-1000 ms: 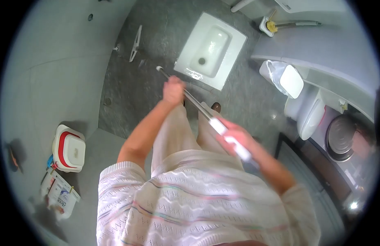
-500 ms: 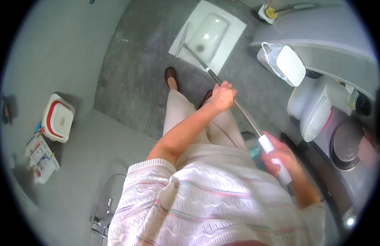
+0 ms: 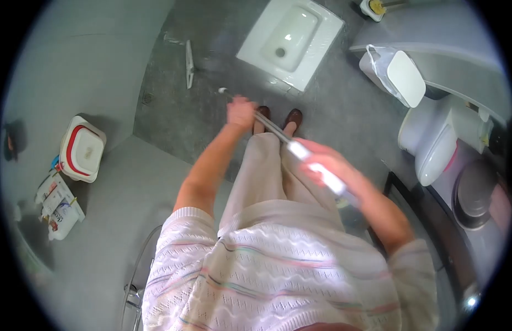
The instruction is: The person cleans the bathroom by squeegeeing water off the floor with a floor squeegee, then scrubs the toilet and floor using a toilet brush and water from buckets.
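A long metal pole (image 3: 273, 127) with a white grip runs slantwise in front of my legs. My left hand (image 3: 242, 113) is wrapped round its upper part, just below a white joint (image 3: 223, 91). Lower down, my right hand (image 3: 324, 164) is closed round the white grip, somewhat blurred by motion. The flat squeegee-like head (image 3: 189, 64) lies on the grey floor (image 3: 211, 49), left of the white squat pan (image 3: 258, 42). Between the head and the joint the pole is hard to make out.
On the right are a lidded white bin (image 3: 406, 79) with a bag, a white toilet (image 3: 437, 155) and a brush holder (image 3: 372, 9). A red-and-white folding basin (image 3: 83, 149) hangs on the left wall. My brown shoes (image 3: 293, 117) stand below the squat pan.
The squeegee head has moved left from the squat pan onto the floor. Both hands have shifted left with the pole, and my feet are now side by side.
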A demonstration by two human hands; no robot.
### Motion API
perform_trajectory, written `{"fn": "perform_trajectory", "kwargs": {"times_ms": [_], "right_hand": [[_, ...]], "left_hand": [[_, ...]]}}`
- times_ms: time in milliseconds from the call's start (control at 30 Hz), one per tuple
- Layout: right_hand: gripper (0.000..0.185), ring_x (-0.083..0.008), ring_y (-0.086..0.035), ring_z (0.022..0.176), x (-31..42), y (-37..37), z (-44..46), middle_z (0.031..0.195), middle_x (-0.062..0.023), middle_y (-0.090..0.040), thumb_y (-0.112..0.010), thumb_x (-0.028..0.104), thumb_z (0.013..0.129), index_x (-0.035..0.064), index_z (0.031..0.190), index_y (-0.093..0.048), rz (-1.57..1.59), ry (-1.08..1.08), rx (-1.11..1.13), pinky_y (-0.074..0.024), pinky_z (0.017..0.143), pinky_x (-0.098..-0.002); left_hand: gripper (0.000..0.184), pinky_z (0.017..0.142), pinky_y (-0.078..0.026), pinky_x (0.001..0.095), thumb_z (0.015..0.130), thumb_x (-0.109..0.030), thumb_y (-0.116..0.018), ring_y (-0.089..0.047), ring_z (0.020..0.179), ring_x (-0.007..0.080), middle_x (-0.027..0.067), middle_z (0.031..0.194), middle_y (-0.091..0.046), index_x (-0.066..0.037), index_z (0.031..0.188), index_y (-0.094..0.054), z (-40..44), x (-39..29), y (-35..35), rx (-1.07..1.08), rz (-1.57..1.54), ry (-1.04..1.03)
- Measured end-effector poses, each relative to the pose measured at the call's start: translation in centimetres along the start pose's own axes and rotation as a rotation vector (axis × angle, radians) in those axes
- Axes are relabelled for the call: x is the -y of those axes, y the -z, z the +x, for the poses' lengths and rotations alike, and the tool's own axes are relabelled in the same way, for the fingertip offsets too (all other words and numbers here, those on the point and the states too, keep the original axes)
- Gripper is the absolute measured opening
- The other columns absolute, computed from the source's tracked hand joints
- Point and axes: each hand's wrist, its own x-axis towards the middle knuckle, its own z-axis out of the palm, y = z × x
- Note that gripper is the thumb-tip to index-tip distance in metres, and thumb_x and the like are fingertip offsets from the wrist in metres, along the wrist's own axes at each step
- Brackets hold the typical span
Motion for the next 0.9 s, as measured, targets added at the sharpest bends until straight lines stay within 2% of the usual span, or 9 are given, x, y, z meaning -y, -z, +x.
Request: {"fn": "perform_trajectory", "kwargs": {"times_ms": [100, 200, 267, 400, 500, 567, 667, 833, 900], "right_hand": [[0.06, -0.0073, -0.041, 0.043, -0.6, 1.4, -8.9, 0.068, -0.0054, -0.05, -0.046, 0.002, 0.077, 0.011, 0.134, -0.032, 0.055, -0.016, -0.249, -0.032, 0.035, -0.0221], [0.065, -0.0093, -0.04, 0.038, 0.4, 0.8, -15.4, 0.063, -0.0076, -0.051, -0.05, -0.005, 0.071, 0.0084, 0.133, -0.033, 0.126, -0.008, -0.434, -0.03, 0.034, -0.0227], [0.068, -0.0109, -0.041, 0.037, 0.8, 0.0, -17.7, 0.063, -0.0089, -0.051, -0.052, -0.005, 0.07, 0.0082, 0.133, -0.032, 0.179, 0.005, -0.502, -0.031, 0.033, -0.0234], [0.072, -0.0122, -0.043, 0.036, -1.0, -1.8, -19.4, 0.062, -0.0093, -0.051, -0.053, -0.002, 0.068, 0.008, 0.135, -0.029, 0.004, 0.043, -0.473, -0.0322, 0.033, -0.0236], [0.073, -0.0109, -0.043, 0.038, -2.7, -0.6, -18.7, 0.06, -0.0057, -0.048, -0.054, -0.002, 0.068, 0.009, 0.136, -0.028, -0.004, -0.011, -0.348, -0.0334, 0.034, -0.025], [0.072, -0.0106, -0.044, 0.039, -2.8, 1.3, -15.8, 0.06, -0.005, -0.048, -0.054, -0.001, 0.069, 0.0085, 0.136, -0.028, 0.015, -0.058, -0.279, -0.0335, 0.035, -0.0253], [0.071, -0.0105, -0.044, 0.041, -2.8, 5.0, -13.9, 0.06, -0.0044, -0.048, -0.055, -0.001, 0.07, 0.0073, 0.135, -0.028, -0.059, -0.084, -0.238, -0.0335, 0.035, -0.0254], [0.069, -0.0113, -0.043, 0.038, -1.3, 9.2, -20.6, 0.06, -0.0069, -0.049, -0.054, 0.0, 0.07, 0.0039, 0.134, -0.029, -0.068, -0.032, -0.323, -0.0324, 0.033, -0.024], [0.07, -0.0113, -0.042, 0.037, 0.3, 7.9, -23.7, 0.062, -0.0083, -0.05, -0.051, -0.001, 0.068, 0.0035, 0.134, -0.028, -0.101, -0.026, -0.468, -0.0328, 0.032, -0.0241]], "left_hand": [[0.014, 0.084, -0.037, 0.0441, 0.069, -0.021, -0.062, -0.044, 0.106, 0.0261, 0.0067, 0.095, -0.055, -0.018, 0.082, -0.065, -1.2, -10.1, 0.5, 0.033, -0.07, -0.204], [0.014, 0.083, -0.037, 0.044, 0.068, -0.019, -0.061, -0.044, 0.105, 0.026, 0.007, 0.094, -0.055, -0.015, 0.082, -0.065, -1.9, -17.2, 2.1, 0.066, -0.247, -0.359], [0.014, 0.082, -0.037, 0.0433, 0.068, -0.018, -0.061, -0.045, 0.103, 0.0249, 0.0062, 0.092, -0.055, -0.015, 0.081, -0.065, -2.0, -19.8, 2.4, 0.034, -0.277, -0.437], [0.012, 0.082, -0.037, 0.0424, 0.067, -0.016, -0.06, -0.046, 0.102, 0.0224, 0.0044, 0.089, -0.056, -0.015, 0.079, -0.064, -3.6, -20.1, 2.7, -0.017, -0.316, -0.55], [0.011, 0.081, -0.037, 0.0421, 0.067, -0.015, -0.06, -0.047, 0.101, 0.021, 0.003, 0.088, -0.056, -0.015, 0.077, -0.064, -6.0, -17.7, 2.5, 0.026, -0.244, -0.472], [0.011, 0.076, -0.039, 0.0417, 0.068, -0.018, -0.059, -0.048, 0.097, 0.0204, 0.0022, 0.087, -0.056, -0.017, 0.077, -0.064, -6.2, -15.2, 0.0, -0.046, -0.175, -0.371], [0.011, 0.078, -0.039, 0.0438, 0.069, -0.018, -0.058, -0.048, 0.1, 0.0216, 0.0041, 0.091, -0.057, -0.017, 0.078, -0.064, -5.6, -14.0, -2.3, 0.123, -0.106, -0.249], [0.012, 0.082, -0.037, 0.0449, 0.07, -0.015, -0.059, -0.047, 0.102, 0.0239, 0.0046, 0.093, -0.057, -0.015, 0.081, -0.064, -3.5, -24.6, -2.8, 0.021, -0.263, -0.36], [0.012, 0.081, -0.037, 0.0454, 0.07, -0.015, -0.059, -0.047, 0.102, 0.0244, 0.0045, 0.091, -0.057, -0.014, 0.081, -0.064, -2.3, -28.5, -1.7, 0.01, -0.339, -0.456]]}}
